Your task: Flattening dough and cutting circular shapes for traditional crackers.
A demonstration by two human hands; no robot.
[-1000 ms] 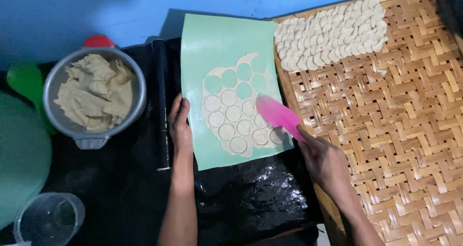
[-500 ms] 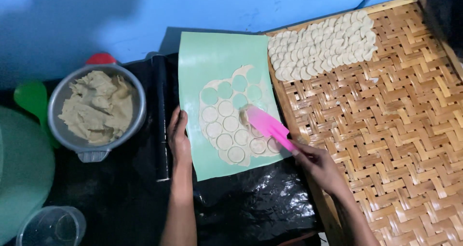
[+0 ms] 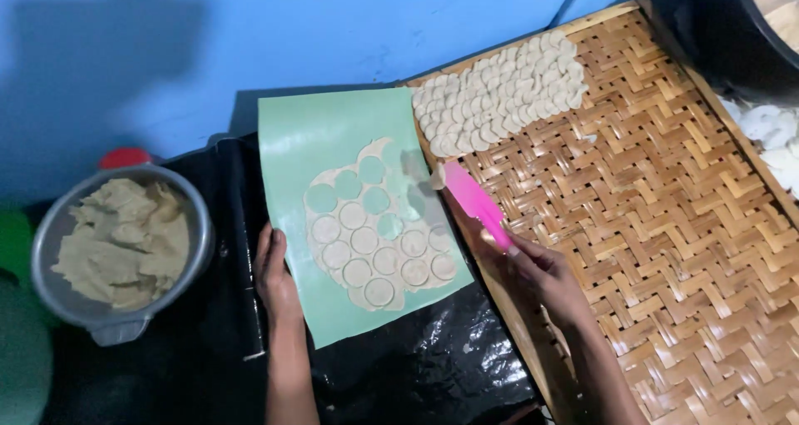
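Head cam: right hand (image 3: pixel 545 277) pinching the pink scraper (image 3: pixel 476 202), left hand (image 3: pixel 277 271) flat on the green mat (image 3: pixel 329 134), so that lifted dough round (image 3: pixel 436 176) could easily slide off before reaching the woven tray (image 3: pixel 666 225).

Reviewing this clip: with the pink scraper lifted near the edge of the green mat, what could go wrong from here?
1. A dough round looks to be in mid-air off the pink scraper in the right hand; it may fold or fall short of the rows of cut rounds on the woven tray.
2. The left hand pins only one edge of the green mat, so it might slide.
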